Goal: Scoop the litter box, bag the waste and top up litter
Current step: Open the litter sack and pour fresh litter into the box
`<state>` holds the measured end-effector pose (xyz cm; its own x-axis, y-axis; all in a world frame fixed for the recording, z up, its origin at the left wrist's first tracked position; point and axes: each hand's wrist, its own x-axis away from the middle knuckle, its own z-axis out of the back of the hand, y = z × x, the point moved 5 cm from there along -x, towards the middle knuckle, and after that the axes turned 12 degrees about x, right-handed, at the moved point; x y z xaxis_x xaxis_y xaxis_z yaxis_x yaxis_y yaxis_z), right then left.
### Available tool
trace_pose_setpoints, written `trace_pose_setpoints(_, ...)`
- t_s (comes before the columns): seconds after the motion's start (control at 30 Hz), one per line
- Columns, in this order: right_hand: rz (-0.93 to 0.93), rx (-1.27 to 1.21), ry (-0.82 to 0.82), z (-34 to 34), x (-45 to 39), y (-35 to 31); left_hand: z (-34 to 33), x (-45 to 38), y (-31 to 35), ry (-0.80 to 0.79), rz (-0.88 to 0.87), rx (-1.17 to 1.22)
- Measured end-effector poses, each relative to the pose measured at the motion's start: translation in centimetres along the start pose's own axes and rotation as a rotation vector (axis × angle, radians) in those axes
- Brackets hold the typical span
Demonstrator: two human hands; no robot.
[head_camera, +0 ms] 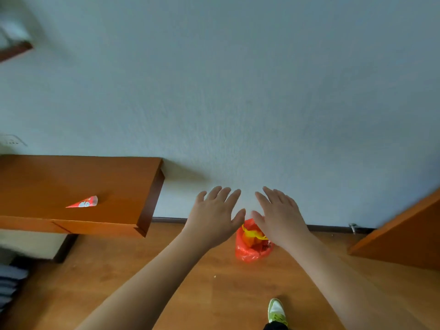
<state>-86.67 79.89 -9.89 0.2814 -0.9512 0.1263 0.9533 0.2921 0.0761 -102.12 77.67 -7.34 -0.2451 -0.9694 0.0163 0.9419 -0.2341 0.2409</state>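
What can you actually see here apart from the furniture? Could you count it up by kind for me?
Hands: 2, left hand and right hand, both open and holding nothing
Orange plastic bag on the floor: 1
Red cone-shaped wrapper on the wooden shelf: 1
Green-and-white shoe: 1
Total: 5

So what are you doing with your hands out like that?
Nothing is being held right now. Both arms reach forward, the left hand and right hand open with fingers spread, side by side in front of the wall. Below them an orange plastic bag with something yellow inside sits on the wooden floor by the wall. A red cone-shaped wrapper lies on the wooden desk. No litter box or scoop is in view.
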Motion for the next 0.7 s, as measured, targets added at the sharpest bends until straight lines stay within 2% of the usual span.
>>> trace_pose_setpoints(0.3,-0.019,0.025,0.144,5.2,1.1,-0.6,4.6,0.5,0.1,0.144,-0.029,-0.026)
trace_pose_setpoints(0.53,-0.056,0.02,0.171,6.0,2.8,-1.0,4.5,0.9,1.1,0.113,-0.087,-0.042)
trace_pose_setpoints(0.6,-0.08,0.011,0.167,5.9,3.5,-0.8,4.3,0.9,1.8,0.137,-0.115,-0.047)
trace_pose_setpoints(0.7,-0.15,0.014,0.134,5.2,4.9,0.1,3.8,0.2,3.2,0.089,-0.174,-0.02)
